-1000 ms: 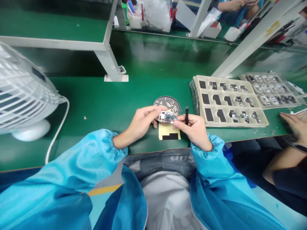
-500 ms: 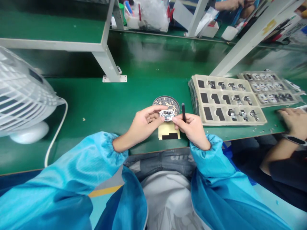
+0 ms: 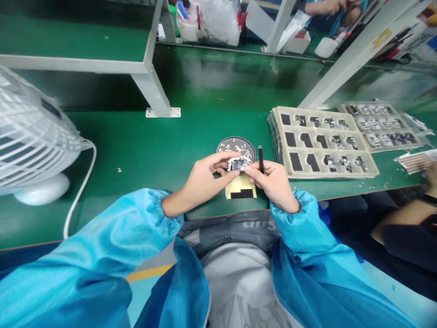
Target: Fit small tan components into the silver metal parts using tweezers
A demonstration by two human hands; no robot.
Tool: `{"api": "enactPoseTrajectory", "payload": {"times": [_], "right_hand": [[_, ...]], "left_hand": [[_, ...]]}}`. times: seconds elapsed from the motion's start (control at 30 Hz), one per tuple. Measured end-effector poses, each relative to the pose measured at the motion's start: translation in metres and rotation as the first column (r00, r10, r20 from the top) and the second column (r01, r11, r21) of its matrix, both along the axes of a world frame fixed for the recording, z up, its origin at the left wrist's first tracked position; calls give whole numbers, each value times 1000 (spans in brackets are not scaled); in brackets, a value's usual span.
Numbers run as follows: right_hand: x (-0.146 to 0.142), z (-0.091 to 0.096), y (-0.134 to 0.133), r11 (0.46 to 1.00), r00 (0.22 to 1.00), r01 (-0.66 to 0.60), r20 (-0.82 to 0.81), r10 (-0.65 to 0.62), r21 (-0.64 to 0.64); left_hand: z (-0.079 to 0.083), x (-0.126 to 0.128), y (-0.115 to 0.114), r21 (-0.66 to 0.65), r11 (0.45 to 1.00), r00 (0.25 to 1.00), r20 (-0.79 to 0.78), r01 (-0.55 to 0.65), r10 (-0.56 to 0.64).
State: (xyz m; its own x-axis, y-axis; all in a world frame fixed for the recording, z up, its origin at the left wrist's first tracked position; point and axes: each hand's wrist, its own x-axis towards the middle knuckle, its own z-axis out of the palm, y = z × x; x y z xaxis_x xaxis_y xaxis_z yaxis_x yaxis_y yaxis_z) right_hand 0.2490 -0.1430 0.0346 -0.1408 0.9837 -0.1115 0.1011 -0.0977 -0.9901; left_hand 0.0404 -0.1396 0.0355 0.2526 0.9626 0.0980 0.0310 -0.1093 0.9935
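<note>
My left hand (image 3: 208, 175) is closed on a small white-framed electronic part (image 3: 238, 164), fingers at its far edge and thumb at its near edge. My right hand (image 3: 269, 178) is closed around a slim black stick-like tool (image 3: 261, 158) that stands up out of the fist; its lower end is hidden. The right thumb and fingertip meet at the part's right corner. Behind the part lies a round dark mesh dish (image 3: 235, 140) with small pale pieces in it. Under the hands is a yellow sheet (image 3: 233, 187) with a black strip (image 3: 243, 194) on it.
To the right sits a cream compartment tray (image 3: 327, 175) of black pads and metal parts, with a clear tray (image 3: 385, 123) of similar parts beyond. A striped sheet (image 3: 414, 161) lies near a co-worker's arm (image 3: 409, 212). A white fan (image 3: 37, 132) and shelf leg (image 3: 153, 93) stand left.
The electronic part has tilted in my fingers, so more of its dark inside shows. The co-worker's hand at right has drawn back to the right, uncovering more of the striped sheet.
</note>
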Motion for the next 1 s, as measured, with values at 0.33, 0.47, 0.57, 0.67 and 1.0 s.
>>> {"api": "enactPoseTrajectory", "payload": {"times": [0.33, 0.47, 0.57, 0.67, 1.0], "right_hand": [[-3, -1, 0, 1000, 1000, 4, 11, -4, 4], [-4, -2, 0, 991, 999, 42, 23, -45, 127], [-3, -2, -1, 993, 1000, -4, -6, 5, 122], [-2, -1, -1, 997, 998, -34, -42, 37, 69], [-3, 0, -1, 997, 992, -69, -107, 71, 14]], "left_hand": [[1, 1, -2, 77, 996, 997, -58, -39, 43], [5, 1, -1, -74, 997, 998, 54, -12, 16], [6, 0, -1, -115, 993, 995, 101, 17, -5], [4, 0, -1, -116, 993, 993, 114, 34, -21], [2, 2, -2, -113, 992, 986, 160, 60, -41]]}}
